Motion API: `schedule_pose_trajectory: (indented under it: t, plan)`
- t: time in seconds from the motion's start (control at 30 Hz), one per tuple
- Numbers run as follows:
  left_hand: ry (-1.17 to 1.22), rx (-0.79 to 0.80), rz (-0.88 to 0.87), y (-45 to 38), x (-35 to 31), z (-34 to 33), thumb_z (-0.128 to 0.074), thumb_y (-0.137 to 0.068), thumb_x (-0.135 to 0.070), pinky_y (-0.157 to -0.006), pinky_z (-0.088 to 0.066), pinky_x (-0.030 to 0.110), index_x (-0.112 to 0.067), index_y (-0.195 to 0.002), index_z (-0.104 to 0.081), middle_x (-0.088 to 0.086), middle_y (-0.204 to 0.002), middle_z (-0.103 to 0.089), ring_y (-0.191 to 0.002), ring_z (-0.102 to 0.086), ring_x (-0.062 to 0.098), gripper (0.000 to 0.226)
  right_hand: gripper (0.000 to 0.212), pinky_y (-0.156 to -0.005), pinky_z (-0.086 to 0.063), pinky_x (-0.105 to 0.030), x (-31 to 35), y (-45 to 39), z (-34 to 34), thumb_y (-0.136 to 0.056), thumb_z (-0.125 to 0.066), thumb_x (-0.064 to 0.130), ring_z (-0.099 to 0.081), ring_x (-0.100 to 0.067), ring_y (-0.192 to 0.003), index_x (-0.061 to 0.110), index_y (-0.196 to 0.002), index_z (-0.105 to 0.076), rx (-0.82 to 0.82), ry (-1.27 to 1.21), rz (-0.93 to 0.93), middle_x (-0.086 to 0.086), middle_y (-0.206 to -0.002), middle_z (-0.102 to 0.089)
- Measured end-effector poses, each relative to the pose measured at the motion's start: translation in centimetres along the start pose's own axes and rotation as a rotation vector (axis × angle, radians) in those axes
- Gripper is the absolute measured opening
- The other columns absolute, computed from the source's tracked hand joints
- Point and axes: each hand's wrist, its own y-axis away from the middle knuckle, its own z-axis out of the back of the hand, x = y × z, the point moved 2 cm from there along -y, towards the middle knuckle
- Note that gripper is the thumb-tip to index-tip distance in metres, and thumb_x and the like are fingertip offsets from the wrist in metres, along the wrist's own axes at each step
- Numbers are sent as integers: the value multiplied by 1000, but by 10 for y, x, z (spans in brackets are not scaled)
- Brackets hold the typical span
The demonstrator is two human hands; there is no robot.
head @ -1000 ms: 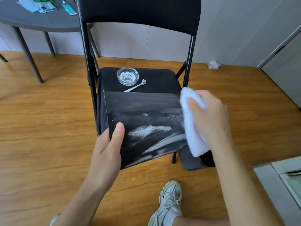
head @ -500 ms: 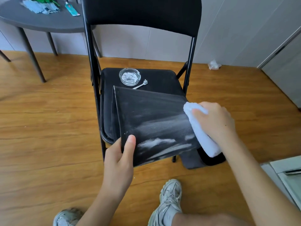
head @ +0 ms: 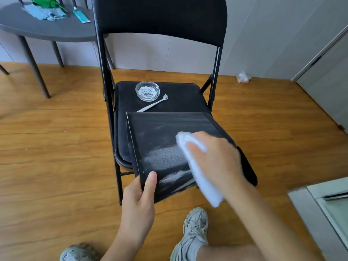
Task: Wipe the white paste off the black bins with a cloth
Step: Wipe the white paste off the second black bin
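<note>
The 1 head-worn view looks forward and steeply down, close over the folding chair point(head: 162, 95) seat.

R hand point(head: 216, 159) blurred, hides bin's point(head: 160, 132) right side

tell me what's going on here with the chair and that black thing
A person is wiping a black bin propped on a folding chair. The left hand grips the bin's near corner, while the right hand presses a white cloth on its side. White paste smears remain. A glass dish and a small spoon sit on the seat behind.
</note>
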Motion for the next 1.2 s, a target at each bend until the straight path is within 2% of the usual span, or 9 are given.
schedule_pose_trajectory:
  t: [0.13,0.2,0.3,0.43,0.53,0.7,0.9,1.0,1.2]
  plan:
    - [-53,60,-40,1,5,2,-52,-97,-35,-61,-44,13,-3,-76,-64,10,-74,-67,-68,-58,2,40,25,-67,-46,-37,-85,-7,8,-94,-36,33,-53,-34,-73,19,-94,-57,-20,103,-401,-2,-81,-62]
    - [-93,78,-51,3,7,1,-51,-98,-33,-60,-42,10,-6,-73,-63,-1,-66,-64,-65,-56,-1,38,27,-65,-40,-34,-100,-6,2,-93,-37,36,-50,-32,-74,23,-99,-60,-39,81,-511,-6,-88,-65]
    - [-89,70,6,3,6,8,-48,-100,-17,-64,-42,5,-18,-74,-67,-17,-70,-70,-69,-63,-7,32,28,-66,-42,-35,-77,-4,-6,-93,-36,38,-51,-30,-75,24,-100,-59,-66,-2,-462,-3,-86,-64]
    - [-80,102,68,0,10,16,-45,-101,-14,-65,-44,6,-17,-76,-70,-12,-74,-73,-70,-65,-5,36,18,-62,-43,-35,10,14,-30,-98,-32,39,-51,-16,-70,33,-93,-48,-11,-98,-84,5,-80,-56]
    - [-117,90,88,3,16,17,-45,-101,-6,-47,-31,12,-18,-50,-37,-6,-46,-40,-45,-36,3,54,28,-64,-45,-33,47,23,-60,-98,-29,44,-58,-14,-79,36,-113,-51,64,-91,58,10,-94,-61]
    - [-106,55,60,5,16,16,-46,-99,-10,-59,-41,8,-17,-65,-61,-15,-56,-63,-57,-56,-7,38,17,-61,-43,-35,13,30,-44,-100,-30,43,-50,-14,-73,41,-102,-46,-62,-13,-15,9,-86,-53]
    - [-150,61,28,6,14,16,-48,-99,-10,-54,-37,7,-16,-61,-55,-16,-51,-55,-53,-48,-6,39,20,-64,-33,-32,-99,33,-19,-96,-47,34,-42,-25,-71,29,-110,-60,-240,-81,-524,-4,-80,-62]
    - [-148,70,22,4,12,16,-48,-99,-14,-58,-40,8,-13,-66,-60,-17,-57,-60,-58,-53,-5,35,25,-64,-31,-32,-107,32,-25,-94,-50,30,-45,-27,-75,24,-115,-62,-308,-129,-571,-10,-93,-67]
    - [-164,73,12,3,7,15,-47,-99,-13,-61,-41,5,-18,-67,-61,-22,-60,-64,-62,-58,-10,35,28,-64,-35,-32,-86,25,-33,-93,-49,34,-47,-23,-74,22,-115,-61,-314,-196,-476,-7,-90,-67]
